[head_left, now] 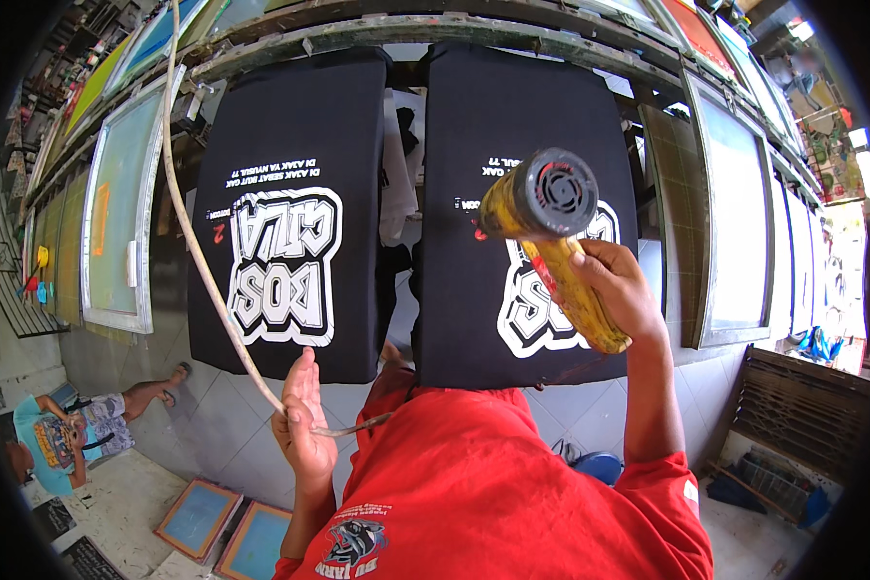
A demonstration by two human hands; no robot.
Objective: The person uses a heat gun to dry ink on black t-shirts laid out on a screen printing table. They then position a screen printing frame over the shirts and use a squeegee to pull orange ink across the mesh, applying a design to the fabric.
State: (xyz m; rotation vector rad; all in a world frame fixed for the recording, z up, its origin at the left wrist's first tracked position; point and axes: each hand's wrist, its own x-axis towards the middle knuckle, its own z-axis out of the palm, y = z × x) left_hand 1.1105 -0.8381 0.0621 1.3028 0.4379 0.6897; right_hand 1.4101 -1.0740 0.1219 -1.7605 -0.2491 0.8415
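Observation:
My right hand (pixel 617 290) is wrapped round the handle of a worn yellow heat gun (pixel 570 290), its black round vent facing up. It is above the right one of two black T-shirts (pixel 522 106), hiding part of the white print (pixel 532 324) there. To the left, a second black T-shirt (pixel 290 106) lies flat with a full white lettered print (pixel 285 266). My left hand (pixel 304 425) is near that shirt's lower edge, fingers stretched up, with a pale power cord (pixel 203 251) caught at the thumb. The cord runs up past the left shirt.
Framed printing screens stand at the left (pixel 121 213) and right (pixel 735 208) of the shirts. A wooden rail (pixel 358 37) crosses behind them. Another person (pixel 68 435) sits at the far left. Two framed screens (pixel 198 517) lie low at left; a slatted wooden rack (pixel 793 411) is at right.

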